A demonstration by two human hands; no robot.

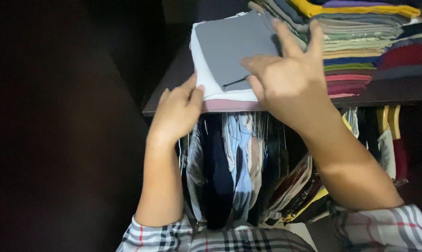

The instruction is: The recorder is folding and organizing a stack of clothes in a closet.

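A small stack of folded clothes lies on a dark wooden shelf [173, 79]: a grey garment [232, 46] on top, a white one [206, 81] under it, a pink one [229, 105] at the bottom. My left hand [176, 112] presses its fingertips against the stack's front left corner. My right hand [285, 74] rests on the grey garment's right part, fingers spread, thumb on the front edge. Neither hand grips anything.
A tall pile of folded clothes in many colours [360, 46] stands right beside the small stack. Below the shelf hang several shirts on hangers [234, 163]. The left side of the wardrobe is dark.
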